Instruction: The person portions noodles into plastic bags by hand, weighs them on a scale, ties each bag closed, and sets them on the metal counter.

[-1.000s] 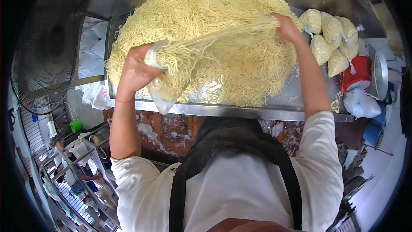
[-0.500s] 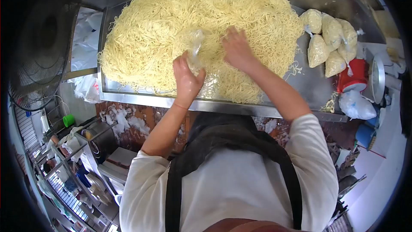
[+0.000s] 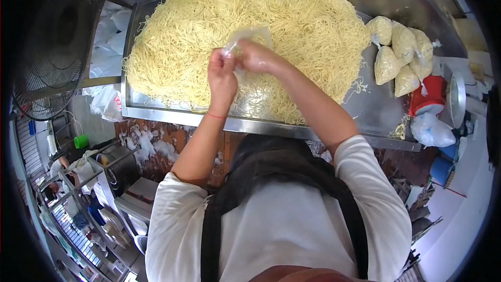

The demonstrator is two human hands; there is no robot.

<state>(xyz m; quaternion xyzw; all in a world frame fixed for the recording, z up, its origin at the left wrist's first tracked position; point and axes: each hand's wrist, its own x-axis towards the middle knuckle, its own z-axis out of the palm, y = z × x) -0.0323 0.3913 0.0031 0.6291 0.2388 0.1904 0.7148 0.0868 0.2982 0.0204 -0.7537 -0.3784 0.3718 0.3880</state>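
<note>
A thin clear plastic bag [image 3: 254, 32] is between my hands, above a wide heap of pale yellow noodles [image 3: 177, 47]. My left hand [image 3: 223, 70] pinches the bag's near left edge, with the thumb up. Close beside it, my right hand [image 3: 254, 56] is closed on the bag too, its fingers partly hidden and slightly blurred. No noodles hang from either hand. The heap lies in a metal tray [image 3: 182, 118], and the tray's bare bottom shows just beyond its front rim.
Several tied bags of noodles [image 3: 387, 65] sit at the tray's right end, beside a red container [image 3: 427, 96] and a white plastic bundle [image 3: 433, 129]. A fan [image 3: 49, 68] stands at the left. Part of a person [image 3: 73, 175] shows at lower left.
The stretched bunch of noodles and filled bag have left my hands. My right hand has come left to meet my left hand, and both now hold a thin bag.
</note>
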